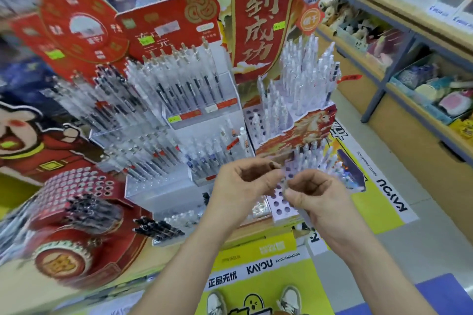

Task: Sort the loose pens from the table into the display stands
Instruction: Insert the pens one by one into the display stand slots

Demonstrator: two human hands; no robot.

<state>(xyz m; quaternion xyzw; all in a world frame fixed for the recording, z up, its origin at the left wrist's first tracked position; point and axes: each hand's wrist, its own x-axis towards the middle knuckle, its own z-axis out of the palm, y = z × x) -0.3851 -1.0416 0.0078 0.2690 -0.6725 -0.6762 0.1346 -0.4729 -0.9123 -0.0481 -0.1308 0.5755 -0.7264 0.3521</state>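
My left hand [243,181] and my right hand [313,195] meet in front of the stands, fingers curled. Both pinch a blurred clear pen [284,179] between them. It hangs just above the white holed stand [279,206], whose front holes are bare. Behind it rises a taller holed stand with a horse picture [302,128], full of clear pens. The clear tiered stand [153,186] holds rows of clear and dark pens. Loose black pens [158,230] and some clear ones [180,220] lie on the table at its foot.
A red drum-shaped stand [76,215] with black pens sits at the left. Red cardboard signs [258,15] tower behind. Wooden shelves with goods [409,59] line the right side. A yellow floor mat [268,276] and my shoes [289,299] are below.
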